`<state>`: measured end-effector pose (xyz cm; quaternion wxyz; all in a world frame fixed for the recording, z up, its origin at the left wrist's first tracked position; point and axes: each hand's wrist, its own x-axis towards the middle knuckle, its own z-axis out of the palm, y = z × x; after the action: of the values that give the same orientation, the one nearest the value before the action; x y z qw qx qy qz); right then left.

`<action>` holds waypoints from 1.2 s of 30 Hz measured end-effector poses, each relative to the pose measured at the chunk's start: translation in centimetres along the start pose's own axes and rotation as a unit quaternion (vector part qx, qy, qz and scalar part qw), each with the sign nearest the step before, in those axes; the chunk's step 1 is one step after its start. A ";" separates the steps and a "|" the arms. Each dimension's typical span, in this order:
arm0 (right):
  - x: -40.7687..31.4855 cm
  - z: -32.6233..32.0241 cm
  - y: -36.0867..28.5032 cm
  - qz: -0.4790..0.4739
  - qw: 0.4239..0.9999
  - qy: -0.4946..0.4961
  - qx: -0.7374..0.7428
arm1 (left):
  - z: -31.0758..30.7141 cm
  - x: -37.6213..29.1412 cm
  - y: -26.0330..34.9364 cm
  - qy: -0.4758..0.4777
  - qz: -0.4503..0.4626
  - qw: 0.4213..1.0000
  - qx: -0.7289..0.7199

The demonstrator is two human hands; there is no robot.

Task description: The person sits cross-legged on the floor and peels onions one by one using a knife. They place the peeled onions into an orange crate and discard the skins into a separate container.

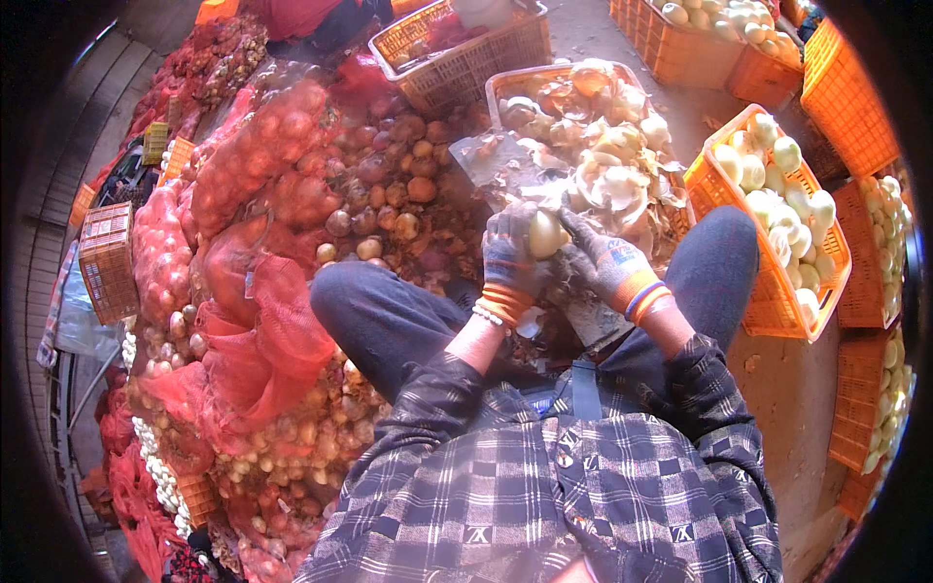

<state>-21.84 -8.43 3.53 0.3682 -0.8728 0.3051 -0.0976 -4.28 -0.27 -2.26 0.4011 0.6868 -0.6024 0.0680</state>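
Note:
Between my knees, my left hand (510,244), in a grey and orange work glove, holds a pale peeled-looking onion (547,235). My right hand (609,262), gloved alike, has its fingers at the onion's right side. Whether the right fingers grip the onion or a small tool is hard to make out. Just beyond the hands, loose onion skins (612,178) fill a plastic crate (494,102) and spill toward me. A flat grey board (485,164) slants at the crate's left side.
Unpeeled onions (408,189) and red mesh sacks (255,157) heap up on my left. An orange crate (838,291) of peeled onions (783,211) stands by my right knee. More filled crates (860,401) line the far right. Another person (299,22) sits at the upper left.

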 end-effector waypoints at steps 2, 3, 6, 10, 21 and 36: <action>0.1 0.8 1.1 0.004 0.998 0.006 0.058 | 0.1 -0.1 -0.1 0.001 0.007 1.000 0.003; 0.1 1.1 1.6 0.016 0.992 0.012 0.126 | -0.1 0.0 0.1 0.000 0.015 1.000 0.005; 0.4 2.3 2.8 0.057 0.962 0.024 0.267 | -0.6 0.1 0.3 -0.019 0.017 1.000 0.018; 2.3 4.3 7.2 0.024 0.897 0.053 0.438 | -0.3 0.1 -0.1 -0.018 0.021 0.999 0.017; -0.5 3.1 3.1 -0.015 0.941 0.160 0.297 | -0.9 -1.6 -3.1 -0.050 -0.167 0.982 -0.075; -1.9 4.1 -0.2 0.014 0.997 0.052 -0.051 | -1.3 0.3 0.0 -0.066 -0.200 0.976 0.046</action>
<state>-21.68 -4.78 0.89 0.3080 -0.8798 0.3410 -0.1218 -3.66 0.33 -1.21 0.3337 0.8142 -0.4741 -0.0315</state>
